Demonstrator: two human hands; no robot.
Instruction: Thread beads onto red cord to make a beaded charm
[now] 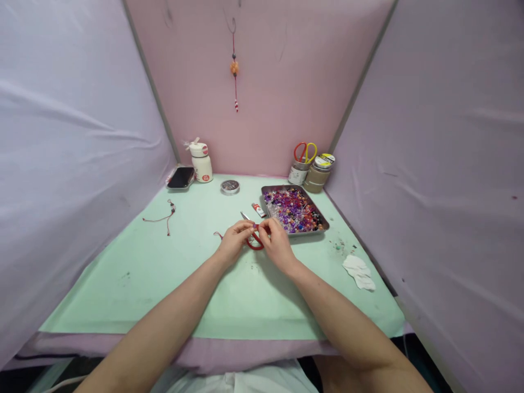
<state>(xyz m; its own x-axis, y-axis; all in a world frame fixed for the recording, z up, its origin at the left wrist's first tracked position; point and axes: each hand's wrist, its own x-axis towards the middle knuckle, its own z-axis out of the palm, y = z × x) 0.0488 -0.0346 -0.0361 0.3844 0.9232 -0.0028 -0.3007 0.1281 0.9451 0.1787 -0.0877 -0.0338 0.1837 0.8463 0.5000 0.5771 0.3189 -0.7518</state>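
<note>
Both hands meet over the middle of the green mat (172, 284). My left hand (234, 241) is closed in a pinch on a red cord (254, 244), whose loop hangs between the hands and whose tail trails off to the left. My right hand (277, 240) is also pinched on the cord, with what looks like a small bead at the fingertips. Just right of the hands sits a metal tray (323, 221) full of purple, pink and dark beads.
A finished red cord piece (166, 217) lies at the left. At the back stand a phone (180, 177), a white bottle (201, 162), a small round tin (230, 186), a cup with scissors (302, 161) and cord spools (320, 172). Crumpled paper (359, 272) lies right. A beaded charm (234, 68) hangs on the wall.
</note>
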